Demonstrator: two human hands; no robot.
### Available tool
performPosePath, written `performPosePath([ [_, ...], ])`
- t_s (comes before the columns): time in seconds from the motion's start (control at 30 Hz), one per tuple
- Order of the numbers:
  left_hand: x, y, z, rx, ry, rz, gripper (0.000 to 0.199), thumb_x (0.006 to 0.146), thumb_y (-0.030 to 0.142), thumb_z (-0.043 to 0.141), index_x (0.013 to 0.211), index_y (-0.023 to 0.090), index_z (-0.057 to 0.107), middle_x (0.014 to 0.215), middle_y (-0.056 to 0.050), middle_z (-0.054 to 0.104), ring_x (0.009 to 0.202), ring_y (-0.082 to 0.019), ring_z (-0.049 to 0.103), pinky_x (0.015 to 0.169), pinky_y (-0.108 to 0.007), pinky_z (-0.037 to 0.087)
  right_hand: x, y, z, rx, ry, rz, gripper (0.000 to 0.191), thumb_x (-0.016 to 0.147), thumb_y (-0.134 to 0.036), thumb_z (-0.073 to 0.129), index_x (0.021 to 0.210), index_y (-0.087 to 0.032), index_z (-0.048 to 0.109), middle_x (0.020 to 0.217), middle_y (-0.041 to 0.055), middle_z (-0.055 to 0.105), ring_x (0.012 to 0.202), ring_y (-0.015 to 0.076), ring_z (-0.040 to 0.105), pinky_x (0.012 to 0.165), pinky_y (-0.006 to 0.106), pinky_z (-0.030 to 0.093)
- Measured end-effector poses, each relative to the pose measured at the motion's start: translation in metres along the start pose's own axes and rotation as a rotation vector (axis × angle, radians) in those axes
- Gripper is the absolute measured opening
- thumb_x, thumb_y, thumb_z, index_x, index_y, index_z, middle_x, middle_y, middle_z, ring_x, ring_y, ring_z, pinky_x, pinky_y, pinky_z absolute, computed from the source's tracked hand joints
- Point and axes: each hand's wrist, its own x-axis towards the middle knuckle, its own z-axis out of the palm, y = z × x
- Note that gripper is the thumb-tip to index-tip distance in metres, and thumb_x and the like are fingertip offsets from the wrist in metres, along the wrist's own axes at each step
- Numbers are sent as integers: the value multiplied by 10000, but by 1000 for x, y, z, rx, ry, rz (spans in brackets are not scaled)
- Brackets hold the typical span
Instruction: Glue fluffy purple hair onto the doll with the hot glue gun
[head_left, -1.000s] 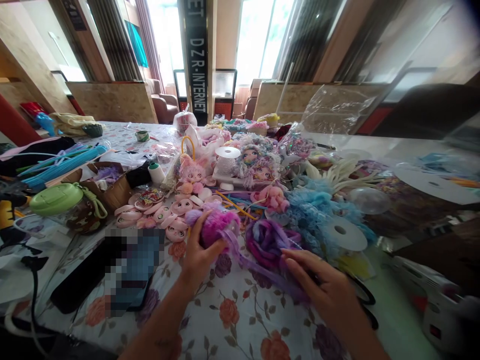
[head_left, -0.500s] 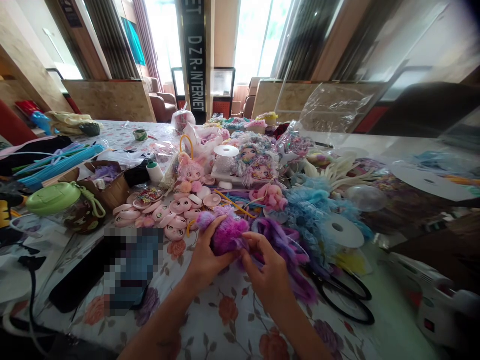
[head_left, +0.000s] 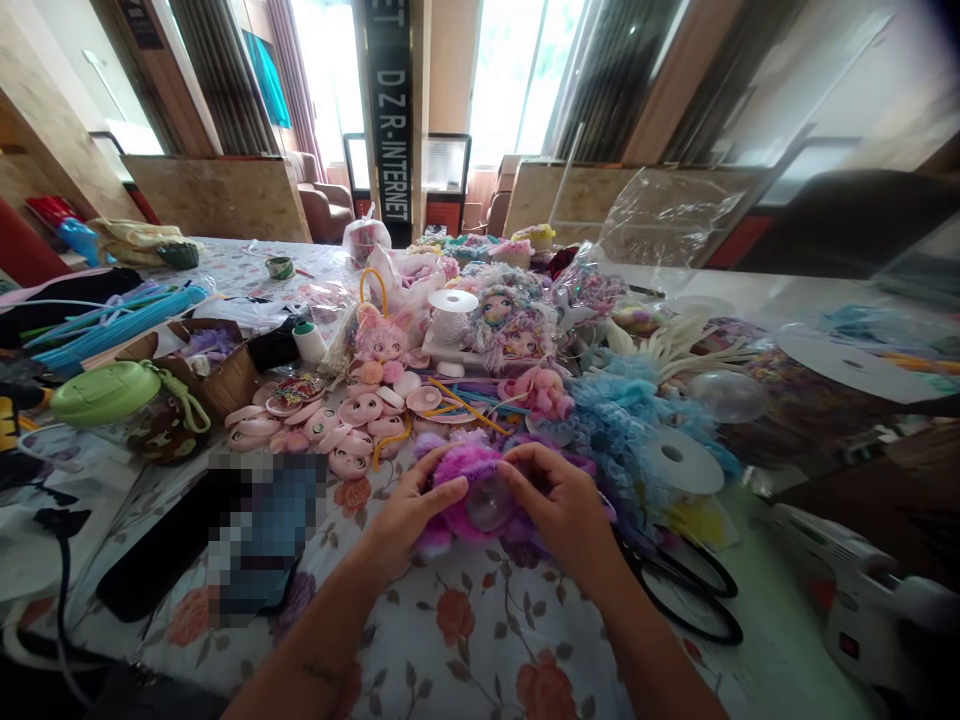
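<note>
Between my two hands is a fluffy magenta-purple plush piece (head_left: 457, 465) with a clear plastic ball (head_left: 489, 500) showing on the side toward me. My left hand (head_left: 415, 505) grips its left side, thumb lying across the front. At the upper right, my right hand (head_left: 551, 495) pinches the plush edge beside the ball. Purple fuzzy strips lie partly hidden behind my right hand. Just beyond sit several pink doll faces (head_left: 351, 452) and a pink doll with ears (head_left: 381, 340).
Black-handled scissors (head_left: 701, 595) lie at right, near a white glue gun (head_left: 817, 560). Blue fuzzy material (head_left: 622, 400) and a white spool (head_left: 679, 460) are heaped behind them. A phone (head_left: 274, 540), a black case (head_left: 169, 545) and a green-lidded jar (head_left: 112, 395) stand left.
The plush piece has been turned, and the clear ball now shows in front. My right hand has shifted up and right, its fingers now at the plush's upper edge.
</note>
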Motion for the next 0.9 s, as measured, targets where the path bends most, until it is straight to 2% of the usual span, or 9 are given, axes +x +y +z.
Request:
performPosePath([
  [0.1, 3, -4, -1, -97, 6, -54, 501, 775, 438, 758, 1232, 247, 680, 1247, -74, 718, 1214, -308, 622, 1055, -431, 484, 0, 10, 6, -19, 48, -6, 279, 891, -456, 601, 835, -197, 687, 628, -10, 642, 550, 153, 580, 507, 250, 464],
  [0.2, 8, -11, -3, -155, 14, -42, 415, 829, 445, 711, 1189, 237, 713, 1269, -58, 715, 1264, -293, 595, 1088, -414, 465, -5, 16, 11, -128, 189, -77, 261, 921, -424, 573, 884, -198, 699, 798, 43, 729, 721, 203, 678, 643, 298, 545],
  [0.27, 10, -15, -4, -170, 35, -39, 388, 863, 469, 670, 1164, 232, 728, 1319, -44, 689, 1317, -275, 553, 1129, -400, 429, -11, 14, 14, -268, 347, -212, 225, 933, -364, 570, 954, -186, 707, 914, 92, 743, 870, 248, 693, 782, 371, 564],
  [0.33, 10, -16, -4, -166, 58, -38, 389, 875, 483, 653, 1159, 229, 733, 1353, -38, 667, 1354, -265, 520, 1163, -397, 389, -17, 9, 17, -399, 391, -408, 204, 926, -281, 587, 1054, -176, 707, 1014, 133, 738, 1001, 281, 672, 900, 440, 541],
  [0.43, 8, -14, -4, -118, 51, 10, 384, 844, 460, 693, 1152, 236, 741, 1371, -42, 654, 1361, -275, 513, 1178, -410, 367, -26, 1, 21, -479, 203, -619, 290, 909, -214, 604, 1190, -204, 675, 1270, 153, 684, 1213, 321, 602, 1042, 544, 458],
  [0.53, 7, -11, -3, -68, 6, 21, 374, 824, 433, 715, 1141, 239, 748, 1356, -59, 663, 1333, -294, 540, 1168, -435, 376, -31, 0, 18, -333, 41, -579, 194, 921, -236, 591, 1073, -234, 712, 1398, 121, 613, 1361, 333, 492, 1079, 564, 438],
  [0.63, 5, -9, 0, -63, -17, 0, 389, 838, 420, 697, 1177, 231, 728, 1365, -68, 656, 1340, -297, 530, 1160, -445, 382, -35, 4, 13, -142, 47, -458, 139, 928, -227, 581, 884, -239, 712, 1382, 90, 622, 1411, 305, 433, 1082, 510, 462],
  [0.77, 4, -9, 3, -78, -9, -5, 391, 831, 422, 695, 1165, 220, 726, 1353, -74, 663, 1330, -293, 537, 1160, -434, 380, -39, 8, 16, -228, 59, -489, 284, 893, -247, 642, 1171, -217, 691, 1543, 149, 447, 1486, 361, 288, 1131, 624, 354],
  [0.9, 3, -8, 3, -137, -7, -15, 413, 807, 414, 720, 1169, 217, 717, 1318, -75, 685, 1313, -299, 552, 1147, -447, 393, -41, 6, 21, -207, -33, -538, 150, 898, -221, 614, 939, -264, 751, 1546, 79, 458, 1493, 365, 277, 1152, 672, 275],
])
